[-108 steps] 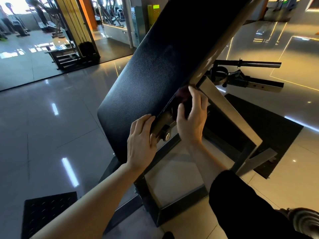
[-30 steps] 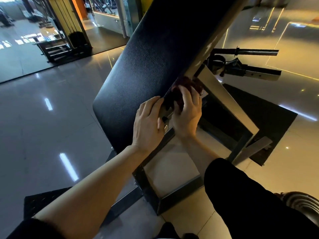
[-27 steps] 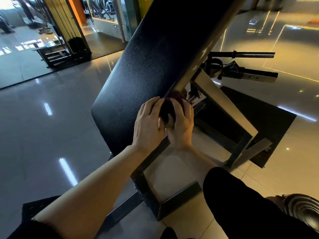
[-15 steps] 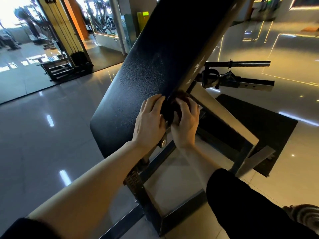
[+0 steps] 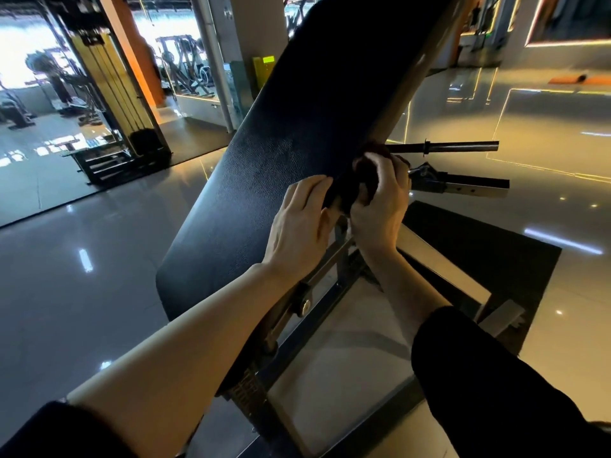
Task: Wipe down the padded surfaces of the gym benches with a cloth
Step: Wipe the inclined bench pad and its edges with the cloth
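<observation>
Step in hand, as judged: wiping the right edge of the inclined bench pad point(image 5: 297, 133), not its broad face.

Cloth point(image 5: 358, 180): dark, bunched, pressed against the pad's right edge about midway up the incline, between the two hands.

Right hand point(image 5: 380, 206): fingers curled round the cloth, gripping it against the edge.

Left hand point(image 5: 302, 223): lies on the pad face just beside the cloth, fingers fairly straight, fingertips touching the cloth's near side. Whether it pinches the cloth cannot be told; it reads as bracing or steadying.

Bench frame point(image 5: 334, 276) shows below the hands. A bar point(image 5: 443, 147) lies on the floor to the far right.

Next move, as judged: slide the cloth along the edge with steady pressure, keeping it clear of the frame hardware below. The textured face looks dry and uniform, so how much has been wiped cannot be told.
</observation>
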`<state>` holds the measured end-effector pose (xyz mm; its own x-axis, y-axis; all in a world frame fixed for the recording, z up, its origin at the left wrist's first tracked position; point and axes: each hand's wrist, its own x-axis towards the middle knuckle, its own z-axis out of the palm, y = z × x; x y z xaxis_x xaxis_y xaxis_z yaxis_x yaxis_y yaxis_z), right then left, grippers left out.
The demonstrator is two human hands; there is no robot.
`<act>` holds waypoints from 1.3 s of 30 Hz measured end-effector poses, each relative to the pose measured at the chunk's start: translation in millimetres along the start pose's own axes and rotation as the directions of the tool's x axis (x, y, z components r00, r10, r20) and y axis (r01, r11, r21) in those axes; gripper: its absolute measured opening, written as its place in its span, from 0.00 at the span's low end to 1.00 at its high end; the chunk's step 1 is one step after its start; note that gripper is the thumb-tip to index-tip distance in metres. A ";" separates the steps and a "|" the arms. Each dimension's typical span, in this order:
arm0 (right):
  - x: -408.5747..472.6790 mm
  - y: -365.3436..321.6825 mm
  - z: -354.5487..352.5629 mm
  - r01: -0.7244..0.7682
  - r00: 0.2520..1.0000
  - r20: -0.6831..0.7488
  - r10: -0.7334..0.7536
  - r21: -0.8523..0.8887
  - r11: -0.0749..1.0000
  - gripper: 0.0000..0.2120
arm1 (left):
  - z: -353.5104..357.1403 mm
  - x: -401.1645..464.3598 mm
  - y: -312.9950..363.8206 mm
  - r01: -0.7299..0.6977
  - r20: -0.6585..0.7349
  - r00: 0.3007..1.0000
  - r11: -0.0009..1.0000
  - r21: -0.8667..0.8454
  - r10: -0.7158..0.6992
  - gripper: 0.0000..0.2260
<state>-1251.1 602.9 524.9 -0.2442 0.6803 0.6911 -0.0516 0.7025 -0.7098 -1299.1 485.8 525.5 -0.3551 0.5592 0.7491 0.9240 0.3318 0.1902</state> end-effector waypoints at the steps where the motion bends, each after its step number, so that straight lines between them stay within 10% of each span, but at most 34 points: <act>1: 1.8 -1.5 1.3 0.006 1.000 -0.019 -0.006 -0.003 1.000 0.19 | 4.6 1.8 -1.5 -0.011 -0.021 1.000 1.000 -0.006 0.010 0.17; 24: 7.3 6.3 17.3 -0.007 0.995 -0.101 0.002 -0.045 0.999 0.18 | 16.4 0.6 -15.1 -0.027 -0.105 0.994 0.992 -0.122 0.014 0.18; 30: -37.8 21.5 -5.2 0.102 0.987 0.133 -0.094 -0.056 0.993 0.18 | 13.9 2.4 -15.2 -0.012 -0.068 0.998 0.995 -0.098 0.005 0.18; 39: 34.2 -5.3 -15.7 -0.130 0.991 0.009 0.130 0.068 0.989 0.22 | -7.8 9.4 6.4 0.038 0.005 0.999 0.999 -0.017 -0.038 0.21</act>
<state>-1244.0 625.8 554.5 -0.2578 0.7638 0.5917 -0.0851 0.5921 -0.8014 -1295.5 487.3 538.6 -0.3906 0.5503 0.7380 0.9121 0.3401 0.2291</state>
